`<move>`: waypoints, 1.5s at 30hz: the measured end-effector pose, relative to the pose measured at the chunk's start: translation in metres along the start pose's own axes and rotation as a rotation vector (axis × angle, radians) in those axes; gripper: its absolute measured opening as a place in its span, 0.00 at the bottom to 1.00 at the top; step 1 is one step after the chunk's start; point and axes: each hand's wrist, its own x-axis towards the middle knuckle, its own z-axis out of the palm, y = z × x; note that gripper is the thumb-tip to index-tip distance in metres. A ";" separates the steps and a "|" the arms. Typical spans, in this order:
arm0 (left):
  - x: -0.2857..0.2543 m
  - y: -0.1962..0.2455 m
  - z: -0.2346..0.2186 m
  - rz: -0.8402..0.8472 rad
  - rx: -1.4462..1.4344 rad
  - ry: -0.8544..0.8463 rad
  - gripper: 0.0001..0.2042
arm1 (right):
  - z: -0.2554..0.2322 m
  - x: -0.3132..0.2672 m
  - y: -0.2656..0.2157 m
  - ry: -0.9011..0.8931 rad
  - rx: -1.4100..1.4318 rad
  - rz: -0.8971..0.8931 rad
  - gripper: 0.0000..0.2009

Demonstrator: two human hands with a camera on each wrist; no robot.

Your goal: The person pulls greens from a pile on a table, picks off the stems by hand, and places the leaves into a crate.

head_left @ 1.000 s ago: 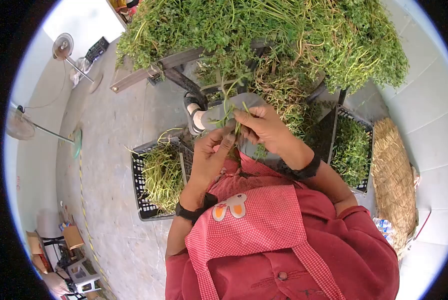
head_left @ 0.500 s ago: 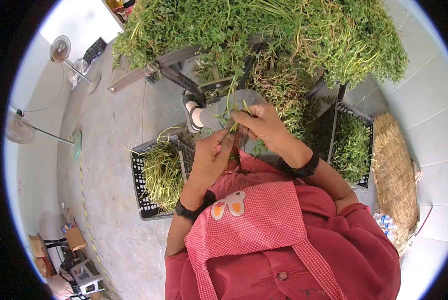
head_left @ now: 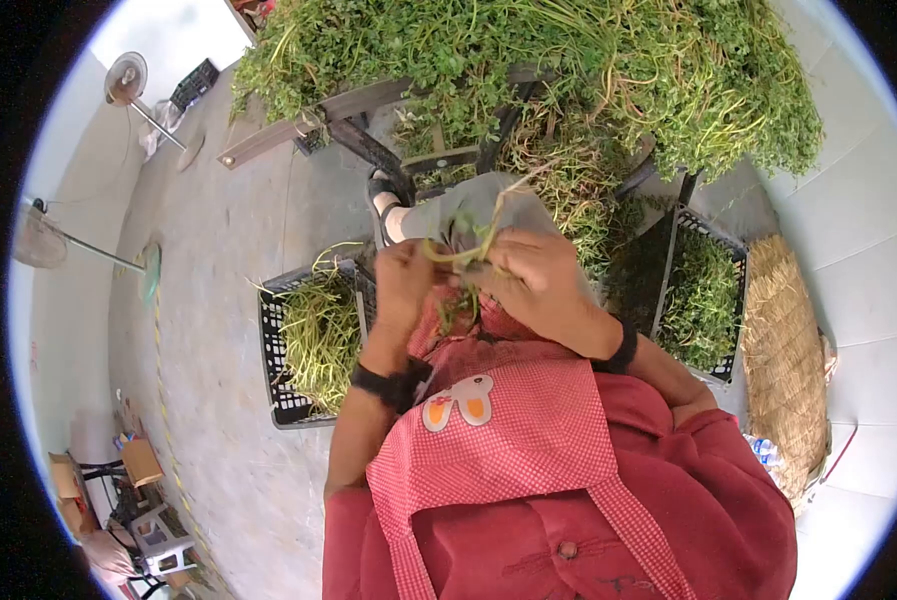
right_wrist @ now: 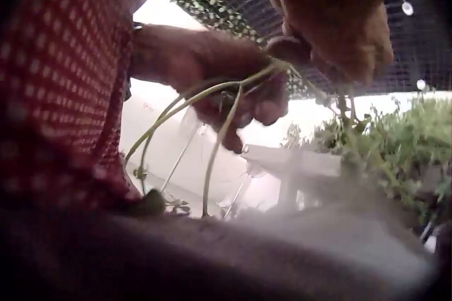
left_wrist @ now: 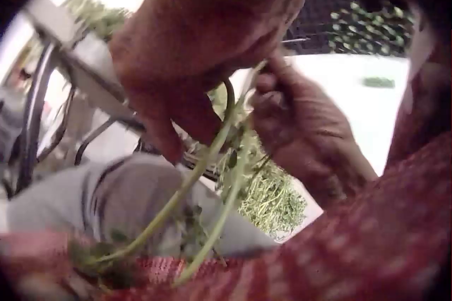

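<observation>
A broad heap of leafy greens (head_left: 568, 70) is spreading over a table well beyond the fingertips, its metal frame (head_left: 368, 100) showing just under the near edge. Out past the left hand's knuckles, a black crate (head_left: 273, 370) is sitting on the floor with pale green stalks lying in it; out past the right hand's knuckles, a second black crate (head_left: 728, 250) is holding darker leafy sprigs, and a straw bundle (head_left: 788, 360) is lying beyond that. The person's left hand (head_left: 403, 285) and right hand (head_left: 533, 275) are meeting close above the lap, fingertips nearly touching. Both are curling their fingers and pinching the same few thin green stems (left_wrist: 212, 174), which are bridging the small gap between the fingers and trailing down from them onto the red checked apron (head_left: 498, 440).
</observation>
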 end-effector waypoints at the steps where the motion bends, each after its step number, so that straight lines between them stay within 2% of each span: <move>1: 0.000 0.000 -0.004 0.001 0.000 0.001 0.11 | -0.003 0.003 -0.007 0.023 0.026 -0.093 0.07; 2: 0.002 0.002 -0.008 -0.052 -0.065 0.066 0.10 | -0.005 0.009 -0.008 0.032 0.021 -0.095 0.07; 3: -0.001 0.003 -0.011 -0.120 -0.127 0.129 0.09 | -0.006 0.011 -0.009 0.012 0.178 0.194 0.08; 4: -0.004 0.007 -0.016 -0.098 -0.114 0.100 0.10 | -0.006 0.012 -0.009 -0.017 0.339 0.481 0.09; 5: -0.003 0.008 -0.020 -0.091 -0.119 0.102 0.10 | -0.005 0.013 0.000 -0.021 0.337 0.475 0.09; 7: -0.005 0.009 -0.026 0.038 -0.194 0.036 0.09 | -0.001 0.012 0.018 0.097 0.558 0.627 0.11; 8: -0.007 0.008 -0.024 0.034 -0.195 0.040 0.09 | 0.000 0.009 0.024 0.093 0.559 0.632 0.11; 10: -0.012 0.010 -0.009 0.189 -0.144 -0.045 0.09 | -0.002 0.010 0.023 0.158 0.697 0.785 0.11; 11: -0.016 0.015 0.000 0.190 -0.146 -0.048 0.09 | -0.002 0.008 0.025 0.160 0.693 0.784 0.11; 13: -0.025 0.024 0.012 0.178 0.039 -0.087 0.09 | 0.000 0.005 0.029 0.157 0.621 0.837 0.11; 14: -0.023 0.019 0.010 0.187 0.118 -0.138 0.10 | 0.000 0.004 0.029 0.156 0.619 0.834 0.11; 21: -0.025 0.022 0.022 0.158 0.074 -0.186 0.08 | 0.004 0.000 0.027 0.158 0.702 0.840 0.11; 22: -0.025 0.022 0.025 0.312 0.206 -0.052 0.08 | 0.004 -0.002 0.030 0.149 0.679 0.852 0.10; 24: -0.025 0.022 0.025 0.468 0.337 0.083 0.08 | 0.003 -0.003 0.032 0.147 0.641 0.837 0.10; 26: -0.027 0.023 0.021 0.307 0.098 0.040 0.08 | 0.003 -0.002 0.032 0.142 0.603 0.821 0.10; 29: -0.026 0.016 0.025 0.297 0.145 -0.031 0.08 | 0.005 -0.002 0.031 0.171 0.661 0.789 0.10; 33: -0.022 0.014 0.023 0.254 0.189 -0.031 0.08 | 0.005 -0.004 0.031 0.176 0.658 0.838 0.10; 36: -0.023 0.016 0.024 0.338 0.291 0.013 0.08 | 0.008 -0.006 0.034 0.173 0.637 0.842 0.11; 38: -0.023 0.011 0.024 0.283 0.193 -0.081 0.07 | 0.009 -0.007 0.035 0.163 0.598 0.824 0.11; 41: -0.023 0.012 0.021 0.231 0.270 -0.104 0.06 | 0.012 -0.004 0.028 0.172 0.609 0.830 0.13; 42: -0.021 0.013 0.024 0.241 0.268 -0.126 0.06 | 0.013 -0.005 0.029 0.141 0.486 0.742 0.11; 43: -0.022 0.015 0.025 0.308 0.315 -0.071 0.06 | 0.013 -0.006 0.028 0.114 0.361 0.658 0.10; 44: -0.022 0.015 0.025 0.375 0.361 -0.015 0.06 | 0.011 -0.009 0.025 0.139 0.349 0.659 0.10; 45: -0.020 0.009 0.022 0.381 0.362 -0.039 0.06 | 0.010 -0.010 0.019 0.067 0.246 0.406 0.09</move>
